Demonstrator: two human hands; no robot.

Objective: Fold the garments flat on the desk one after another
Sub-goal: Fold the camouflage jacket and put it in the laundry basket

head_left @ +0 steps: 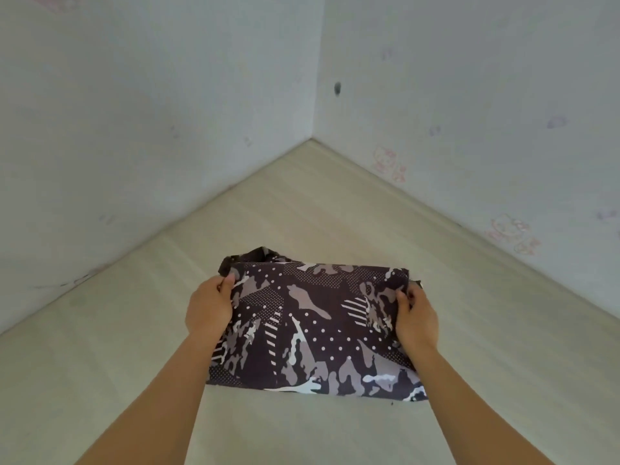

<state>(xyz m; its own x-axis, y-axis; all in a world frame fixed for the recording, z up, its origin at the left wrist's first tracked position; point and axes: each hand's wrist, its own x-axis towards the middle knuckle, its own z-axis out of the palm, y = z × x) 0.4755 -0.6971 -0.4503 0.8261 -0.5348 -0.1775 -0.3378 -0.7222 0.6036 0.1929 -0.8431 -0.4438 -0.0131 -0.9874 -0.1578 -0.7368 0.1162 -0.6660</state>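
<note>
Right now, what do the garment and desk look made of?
Garment: thin soft fabric, matte, camouflage print; it folds in layers and wrinkles at the edges. Desk: probably pale wood-grain laminate or veneer, low sheen; faint straight grain lines.

The left wall [134, 112] and right wall [469, 95] meet at the far corner of the desk [302, 203] and close that side. The garment [312, 330] lies mid-desk. Bare top shows beyond it and on both sides, so my left hand [209, 308] and right hand [417, 320], gripping its edges, have room outward and toward me.
</note>
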